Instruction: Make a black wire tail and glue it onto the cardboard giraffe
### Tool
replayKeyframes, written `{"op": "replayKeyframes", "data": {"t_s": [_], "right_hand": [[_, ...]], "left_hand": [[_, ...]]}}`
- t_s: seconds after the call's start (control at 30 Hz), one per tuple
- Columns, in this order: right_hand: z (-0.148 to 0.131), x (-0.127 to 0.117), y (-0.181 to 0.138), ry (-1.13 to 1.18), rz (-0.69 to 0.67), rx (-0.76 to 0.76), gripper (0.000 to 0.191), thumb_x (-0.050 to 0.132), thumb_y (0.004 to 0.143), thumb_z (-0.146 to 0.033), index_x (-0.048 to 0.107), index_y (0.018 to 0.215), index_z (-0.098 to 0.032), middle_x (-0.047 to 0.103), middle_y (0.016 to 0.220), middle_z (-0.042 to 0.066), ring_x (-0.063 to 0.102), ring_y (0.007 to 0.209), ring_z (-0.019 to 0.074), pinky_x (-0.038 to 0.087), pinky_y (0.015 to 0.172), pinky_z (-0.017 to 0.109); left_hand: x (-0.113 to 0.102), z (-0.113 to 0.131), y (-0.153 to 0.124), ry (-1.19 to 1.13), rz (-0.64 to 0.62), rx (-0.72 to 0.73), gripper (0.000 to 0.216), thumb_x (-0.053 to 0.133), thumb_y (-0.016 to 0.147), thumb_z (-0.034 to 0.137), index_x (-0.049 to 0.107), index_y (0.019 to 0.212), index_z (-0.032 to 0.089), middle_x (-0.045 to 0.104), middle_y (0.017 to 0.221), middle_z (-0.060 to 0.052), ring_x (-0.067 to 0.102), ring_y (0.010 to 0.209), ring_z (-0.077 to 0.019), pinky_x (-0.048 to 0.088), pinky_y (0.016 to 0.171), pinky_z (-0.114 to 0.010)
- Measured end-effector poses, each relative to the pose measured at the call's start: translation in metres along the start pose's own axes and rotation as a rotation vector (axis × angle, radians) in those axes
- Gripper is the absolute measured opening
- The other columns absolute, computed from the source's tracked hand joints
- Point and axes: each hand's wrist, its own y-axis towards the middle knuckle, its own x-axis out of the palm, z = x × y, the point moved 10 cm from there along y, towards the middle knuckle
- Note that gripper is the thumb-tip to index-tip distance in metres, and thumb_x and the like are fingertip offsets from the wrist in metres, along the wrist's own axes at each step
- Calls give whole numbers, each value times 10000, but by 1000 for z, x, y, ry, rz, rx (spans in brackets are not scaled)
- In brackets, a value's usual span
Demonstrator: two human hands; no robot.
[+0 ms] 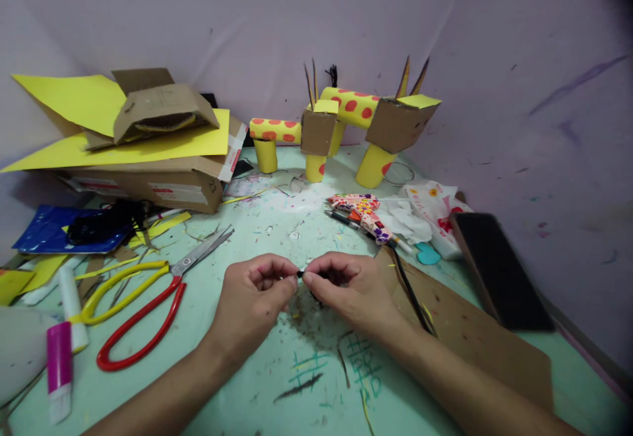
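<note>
My left hand [260,294] and my right hand [349,284] meet over the middle of the table, thumbs and forefingers pinched. Between the fingertips shows a small piece of black yarn [301,275]; dark strands hang partly hidden under my right hand. To the left lie scissors [182,264] with one yellow and one red handle, blades parted. A bundle of black yarn [111,219] rests on a blue packet [37,228]. At the back stand two cardboard animal figures, a smaller one [317,134] and a larger one [400,124], yellow with orange-red spots.
Yellow sheets [198,142] and folded cardboard lie on a carton [192,192] at back left. A glue stick [59,363] is at near left. On the right are a flower-patterned glue gun [363,208], tissues [408,218], a phone [499,268] and a cardboard sheet [494,350].
</note>
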Motion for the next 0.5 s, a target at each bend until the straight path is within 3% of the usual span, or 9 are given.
{"op": "replayKeyframes", "data": {"t_s": [0.5], "right_hand": [[16, 6, 0, 141, -11, 143, 97, 674, 607, -266, 644, 613, -174, 570, 497, -38, 453, 426, 66, 360, 419, 197]], "left_hand": [[3, -5, 1, -34, -19, -55, 94, 629, 587, 222, 646, 624, 138, 504, 379, 58, 397, 373, -63, 296, 379, -178]]}}
